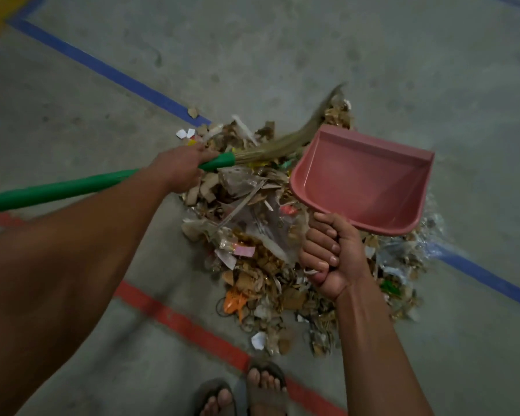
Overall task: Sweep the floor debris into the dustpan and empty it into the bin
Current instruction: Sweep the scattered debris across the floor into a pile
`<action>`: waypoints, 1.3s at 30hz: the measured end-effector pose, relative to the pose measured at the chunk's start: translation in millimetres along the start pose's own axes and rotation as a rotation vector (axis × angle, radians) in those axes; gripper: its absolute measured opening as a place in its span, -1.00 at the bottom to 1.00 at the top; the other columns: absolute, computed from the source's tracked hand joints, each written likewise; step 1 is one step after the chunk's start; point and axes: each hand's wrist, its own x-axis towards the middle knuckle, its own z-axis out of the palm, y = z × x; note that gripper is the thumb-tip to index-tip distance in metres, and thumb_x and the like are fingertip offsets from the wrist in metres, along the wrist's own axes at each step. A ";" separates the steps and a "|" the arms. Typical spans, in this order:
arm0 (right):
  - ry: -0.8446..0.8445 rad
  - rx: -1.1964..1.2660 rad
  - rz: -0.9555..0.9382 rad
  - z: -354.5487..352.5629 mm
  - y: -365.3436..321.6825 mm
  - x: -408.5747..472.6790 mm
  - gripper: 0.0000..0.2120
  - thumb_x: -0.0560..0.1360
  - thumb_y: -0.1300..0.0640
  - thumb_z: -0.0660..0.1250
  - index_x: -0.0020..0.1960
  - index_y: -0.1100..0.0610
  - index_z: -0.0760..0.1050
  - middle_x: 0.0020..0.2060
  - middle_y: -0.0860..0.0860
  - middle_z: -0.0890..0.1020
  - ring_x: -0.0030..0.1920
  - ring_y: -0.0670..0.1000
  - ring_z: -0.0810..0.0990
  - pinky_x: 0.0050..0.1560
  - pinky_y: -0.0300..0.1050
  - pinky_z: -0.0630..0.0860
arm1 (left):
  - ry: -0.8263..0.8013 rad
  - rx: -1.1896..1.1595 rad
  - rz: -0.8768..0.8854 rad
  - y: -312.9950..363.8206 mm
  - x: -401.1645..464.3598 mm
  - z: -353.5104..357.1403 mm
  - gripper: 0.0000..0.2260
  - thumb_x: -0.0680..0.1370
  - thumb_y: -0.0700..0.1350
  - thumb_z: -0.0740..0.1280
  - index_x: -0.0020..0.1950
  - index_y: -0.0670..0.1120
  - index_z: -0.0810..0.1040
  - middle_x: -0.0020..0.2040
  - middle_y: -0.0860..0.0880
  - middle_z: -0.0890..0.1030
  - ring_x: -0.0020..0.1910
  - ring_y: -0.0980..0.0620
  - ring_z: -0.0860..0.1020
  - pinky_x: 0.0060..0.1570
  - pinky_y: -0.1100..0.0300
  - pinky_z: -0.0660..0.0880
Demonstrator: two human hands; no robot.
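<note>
My left hand (pixel 177 169) grips the green broom (pixel 72 187), bristles over debris pile (pixel 252 235) at 12; right hand (pixel 327 253) fisted round pink dustpan (pixel 364 181) handle, pan at 1 o'clock.

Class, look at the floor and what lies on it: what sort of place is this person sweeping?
Probably a workshop, warehouse or factory floor: bare concrete floor marked with a blue line and a red line, and a debris pile of cardboard and plastic scraps.

No legible text, labels, brands or numbers anywhere in view.
</note>
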 end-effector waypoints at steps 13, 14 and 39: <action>0.049 0.022 0.012 -14.2 36.1 -57.4 -0.60 0.61 0.16 0.20 -0.35 0.00 0.14 -0.63 -0.11 0.14 -0.68 -0.14 0.07 -0.64 -0.27 -0.01 | 0.252 -0.118 -0.059 66.2 -88.8 42.7 -0.35 0.59 -0.14 0.41 0.57 0.26 0.24 0.45 0.12 0.39 0.24 -0.10 0.50 -0.06 -0.07 0.56; 0.039 0.020 0.016 -13.3 38.0 -58.3 -0.60 0.61 0.16 0.21 -0.35 0.00 0.15 -0.63 -0.11 0.13 -0.68 -0.14 0.07 -0.63 -0.26 -0.01 | 0.251 -0.131 -0.075 65.2 -94.8 44.9 -0.35 0.59 -0.14 0.41 0.57 0.26 0.24 0.45 0.12 0.38 0.25 -0.11 0.50 -0.04 -0.08 0.57; 0.036 -0.101 0.101 -10.7 28.1 -33.9 -0.60 0.60 0.17 0.23 -0.29 -0.02 0.09 -0.58 -0.11 0.08 -0.63 -0.12 -0.01 -0.59 -0.26 -0.04 | -0.005 -0.357 -0.826 9.6 -73.5 55.6 -0.62 0.61 -0.15 0.32 0.40 -0.25 0.49 0.32 -0.31 0.53 0.28 -0.31 0.55 0.22 -0.07 0.54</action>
